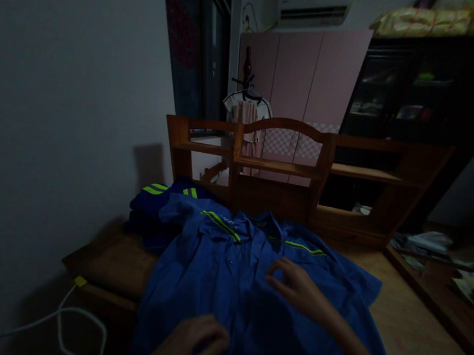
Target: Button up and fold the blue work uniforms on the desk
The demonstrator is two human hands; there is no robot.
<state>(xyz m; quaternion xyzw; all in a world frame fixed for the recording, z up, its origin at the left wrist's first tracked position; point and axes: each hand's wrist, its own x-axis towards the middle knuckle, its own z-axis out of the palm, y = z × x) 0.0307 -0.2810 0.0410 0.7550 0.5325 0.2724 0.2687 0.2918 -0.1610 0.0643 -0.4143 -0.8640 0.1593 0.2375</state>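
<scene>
Your two hands [295, 288], one spread shirt [206, 270]
You face one wooden shelf unit [278, 170], one air conditioner [310, 3], one coat stand [247, 64], three pink doors [294, 82].

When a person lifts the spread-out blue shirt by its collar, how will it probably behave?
The blue shirt will probably hang floppy, since its cloth lies in soft wrinkles. Its sleeves may droop, as they lie loosely outspread. It is likely light for its size, because the fabric looks fairly thin.
</scene>
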